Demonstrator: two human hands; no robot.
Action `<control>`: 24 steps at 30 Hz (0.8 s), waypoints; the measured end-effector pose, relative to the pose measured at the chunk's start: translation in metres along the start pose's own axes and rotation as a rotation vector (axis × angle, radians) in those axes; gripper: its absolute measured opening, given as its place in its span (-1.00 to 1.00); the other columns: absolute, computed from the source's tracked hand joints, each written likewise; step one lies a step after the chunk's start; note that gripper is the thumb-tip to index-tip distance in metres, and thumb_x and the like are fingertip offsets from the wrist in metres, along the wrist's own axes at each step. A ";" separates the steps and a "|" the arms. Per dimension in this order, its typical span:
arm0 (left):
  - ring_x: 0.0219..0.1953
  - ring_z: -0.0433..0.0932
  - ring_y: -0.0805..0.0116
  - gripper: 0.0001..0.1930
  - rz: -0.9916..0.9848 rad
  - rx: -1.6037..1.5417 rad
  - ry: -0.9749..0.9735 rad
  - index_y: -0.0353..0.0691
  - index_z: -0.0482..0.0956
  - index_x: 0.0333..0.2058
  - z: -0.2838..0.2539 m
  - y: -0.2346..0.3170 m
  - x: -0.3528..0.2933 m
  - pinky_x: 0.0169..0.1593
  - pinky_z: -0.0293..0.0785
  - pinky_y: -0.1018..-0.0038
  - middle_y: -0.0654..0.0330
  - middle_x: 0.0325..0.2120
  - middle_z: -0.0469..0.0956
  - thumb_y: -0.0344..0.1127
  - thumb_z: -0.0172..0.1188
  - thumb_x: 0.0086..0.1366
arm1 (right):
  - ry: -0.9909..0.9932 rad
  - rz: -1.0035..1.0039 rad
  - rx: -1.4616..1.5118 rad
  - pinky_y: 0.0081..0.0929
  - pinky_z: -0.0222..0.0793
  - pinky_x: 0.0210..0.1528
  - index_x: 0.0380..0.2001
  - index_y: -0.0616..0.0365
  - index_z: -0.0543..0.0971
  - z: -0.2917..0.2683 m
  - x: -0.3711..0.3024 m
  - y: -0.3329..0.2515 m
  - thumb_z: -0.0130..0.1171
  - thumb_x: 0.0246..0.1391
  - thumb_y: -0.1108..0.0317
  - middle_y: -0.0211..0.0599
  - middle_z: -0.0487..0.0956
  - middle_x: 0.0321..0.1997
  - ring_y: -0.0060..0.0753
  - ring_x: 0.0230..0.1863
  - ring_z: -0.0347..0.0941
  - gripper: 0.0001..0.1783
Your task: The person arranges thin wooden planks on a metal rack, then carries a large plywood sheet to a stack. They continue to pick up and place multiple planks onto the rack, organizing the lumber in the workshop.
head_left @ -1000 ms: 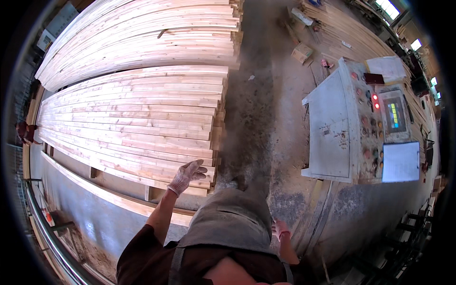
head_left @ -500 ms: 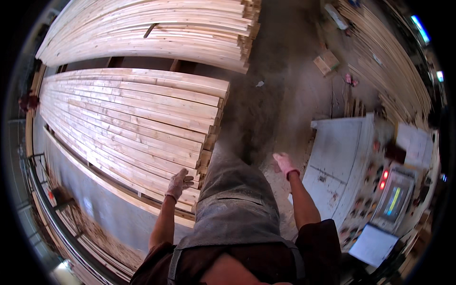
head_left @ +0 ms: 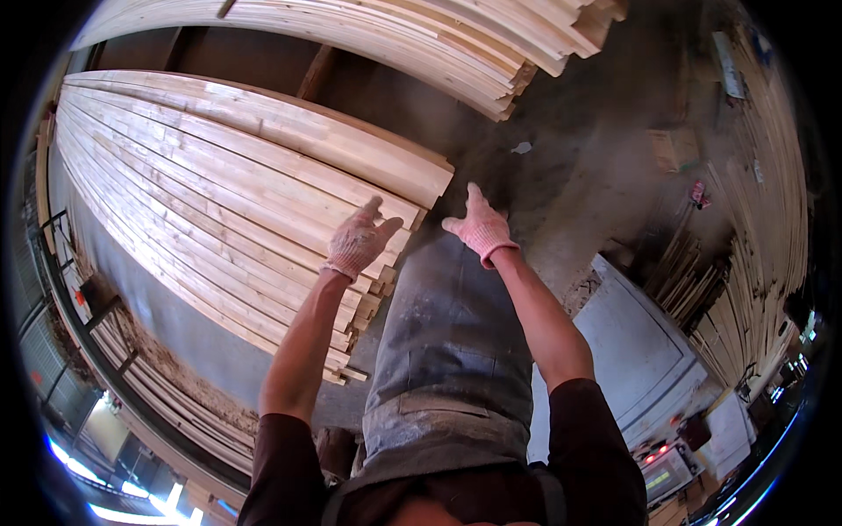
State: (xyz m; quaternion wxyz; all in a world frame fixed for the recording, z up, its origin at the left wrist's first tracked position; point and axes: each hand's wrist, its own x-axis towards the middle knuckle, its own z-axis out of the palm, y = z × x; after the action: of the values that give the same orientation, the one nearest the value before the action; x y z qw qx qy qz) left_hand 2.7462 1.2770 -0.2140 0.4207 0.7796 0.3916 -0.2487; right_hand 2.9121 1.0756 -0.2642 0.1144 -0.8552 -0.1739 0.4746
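Note:
Both of my hands wear pale pinkish work gloves. My left hand (head_left: 358, 238) is over the near end of a wide layer of long pale wooden boards (head_left: 210, 188), thumb and fingers apart. Whether it touches the wood I cannot tell. My right hand (head_left: 481, 226) is held out just right of the board ends, over the dark floor, its fingers spread and nothing in them. The boards lie side by side, their ends stepped unevenly toward me.
Beyond a gap with dark crossbars lies a second stack of boards (head_left: 412, 44). A pale metal cabinet (head_left: 627, 329) with a lit control panel (head_left: 667, 469) stands at my right. Further right are a cardboard box (head_left: 674, 150) and piled thin strips (head_left: 759, 219). A dark rail (head_left: 140, 408) runs at left.
Both hands have moved forward and closer together, the right one coming in from beside the cabinet. My view has turned, so the cabinet and panel sit lower at the right.

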 end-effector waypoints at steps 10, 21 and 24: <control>0.43 0.25 -0.09 0.19 0.463 0.759 -0.031 -0.39 0.12 0.44 0.006 0.044 0.133 0.50 0.02 -0.01 -0.20 0.35 0.33 0.13 0.54 -0.02 | 0.010 -0.262 0.115 -0.06 0.51 0.10 0.37 0.15 0.25 0.024 0.107 0.020 0.45 0.00 0.02 0.05 0.62 0.11 0.09 0.11 0.59 -0.04; 0.29 0.43 0.00 -0.03 0.391 1.049 -0.254 -0.34 0.38 0.30 0.018 0.091 0.199 0.45 0.11 0.02 -0.05 0.15 0.54 0.11 0.51 0.00 | -0.016 -0.018 0.785 -0.09 0.52 0.09 0.27 0.07 0.42 0.040 0.108 0.043 0.45 0.00 0.13 0.02 0.67 0.03 0.11 0.03 0.62 -0.23; 0.23 0.48 0.01 -0.14 0.417 1.071 -0.241 -0.30 0.49 0.20 0.022 0.091 0.203 0.42 0.16 0.03 -0.01 0.07 0.59 0.09 0.51 -0.01 | -0.012 0.072 0.947 -0.08 0.51 0.07 0.19 0.06 0.49 0.055 0.103 0.042 0.41 0.05 0.15 -0.02 0.66 0.04 0.12 0.03 0.61 -0.36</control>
State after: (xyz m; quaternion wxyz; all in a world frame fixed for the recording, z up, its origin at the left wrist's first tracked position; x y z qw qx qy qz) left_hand 2.9353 1.3088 -0.3297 0.0499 0.9104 -0.0009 -0.4106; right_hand 2.9236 1.0811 -0.3878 0.4742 -0.7116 0.0908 0.5105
